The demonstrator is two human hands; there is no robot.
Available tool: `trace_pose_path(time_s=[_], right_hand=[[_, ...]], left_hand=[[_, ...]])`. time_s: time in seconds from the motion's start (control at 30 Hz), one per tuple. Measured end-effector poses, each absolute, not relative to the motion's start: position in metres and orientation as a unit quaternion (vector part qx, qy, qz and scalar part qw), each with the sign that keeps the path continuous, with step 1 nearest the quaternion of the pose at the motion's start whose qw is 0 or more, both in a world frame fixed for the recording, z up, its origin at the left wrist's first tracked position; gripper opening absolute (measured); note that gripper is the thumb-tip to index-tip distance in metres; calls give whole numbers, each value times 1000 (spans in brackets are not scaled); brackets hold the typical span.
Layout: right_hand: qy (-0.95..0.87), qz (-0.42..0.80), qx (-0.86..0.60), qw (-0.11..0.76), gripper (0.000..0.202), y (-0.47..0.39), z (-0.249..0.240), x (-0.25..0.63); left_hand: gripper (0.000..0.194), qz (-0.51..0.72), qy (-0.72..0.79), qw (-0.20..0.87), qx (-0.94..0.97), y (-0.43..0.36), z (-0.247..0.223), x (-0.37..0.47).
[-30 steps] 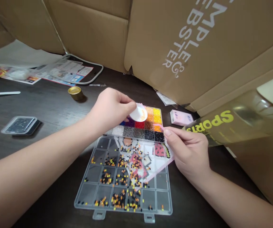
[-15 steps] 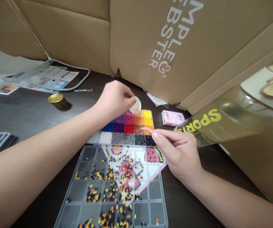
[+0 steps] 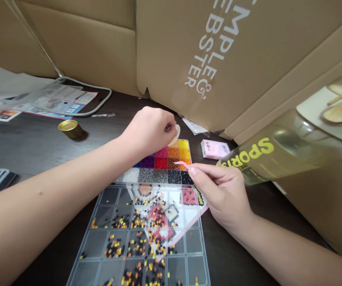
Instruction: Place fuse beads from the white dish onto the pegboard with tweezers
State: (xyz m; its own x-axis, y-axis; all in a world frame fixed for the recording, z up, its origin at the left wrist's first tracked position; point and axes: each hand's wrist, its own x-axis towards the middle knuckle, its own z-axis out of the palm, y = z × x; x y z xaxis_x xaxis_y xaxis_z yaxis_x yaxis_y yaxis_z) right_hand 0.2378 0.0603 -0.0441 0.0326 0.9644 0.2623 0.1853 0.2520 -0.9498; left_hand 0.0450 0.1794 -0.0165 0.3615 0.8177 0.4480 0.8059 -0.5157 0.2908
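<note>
The left hand (image 3: pixel 153 129) is pinching a small white dish (image 3: pixel 176 136) by its edge, above the back of the bead box (image 3: pixel 190 154). We see that dish mostly from the side, so I can't tell what is in it. The right hand (image 3: pixel 226 190) is pinching pink tweezers (image 3: pixel 183 163) between thumb and finger. Their tip hangs over the brown and orange beads at the right side of the box. Red, purple, yellow, gray and black beads sit in their own little squares. On the near side of the box lies a clear lid (image 3: pixel 194 242), with loose black, orange and yellow beads on it. A picture sheet (image 3: pixel 188 216) shows through the lid. To the right are a little pink box (image 3: pixel 215 149) and a big bottle (image 3: pixel 257 155). A gold tin (image 3: pixel 70 128) stands on the left.
</note>
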Motion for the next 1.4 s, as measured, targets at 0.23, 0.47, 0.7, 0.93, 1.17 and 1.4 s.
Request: trace_pose_path(time_s=[0.23,0.47,0.7,0.93,1.17,1.4], right_hand=[[-592,383,-487,515,16,58,-44,240],[-600,379,-486,510,16,60,-45,239],[-600,371,-490,512,16,59,-45,240],[-589,374,-496,516,17,59,-42,238],[-590,355,-504,522,16,59,-43,237],[-597,365,-495,515,16,58,-43,237]], left_hand=[[23,294,444,-60,844,177,-26,41],[32,314,375,-126,863,176,-30,40],[39,308,316,-182,879,179,-30,37],[41,283,257,-211,900,177,-29,31],[44,294,280,-179,896,178,-27,29],[27,391,472,6,790,168,-20,33]])
